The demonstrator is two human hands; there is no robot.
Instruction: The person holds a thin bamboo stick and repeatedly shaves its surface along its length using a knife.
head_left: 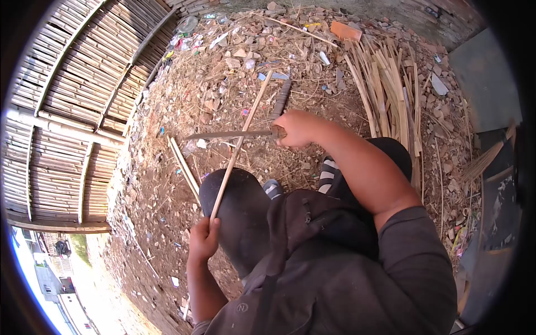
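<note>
My left hand (204, 239) is closed around the lower end of a long, pale bamboo strip (258, 100), which slants up and away across my knee. In my right hand (296, 128) is the handle of a long knife (226, 134), its narrow, dull blade pointing left. Blade and strip cross near the middle of the strip; they appear to touch there. Just beyond my right hand, a dark, ribbed bar or handle (283, 98) lies on the ground, its near end hidden by the hand.
A bundle of split bamboo strips (385, 92) lies to the right. More strips (185, 166) rest beside my left knee. Rubble, straw and litter cover the ground (167, 223). A bamboo slat wall (67, 111) stands left, a brick piece (346, 31) lies far back.
</note>
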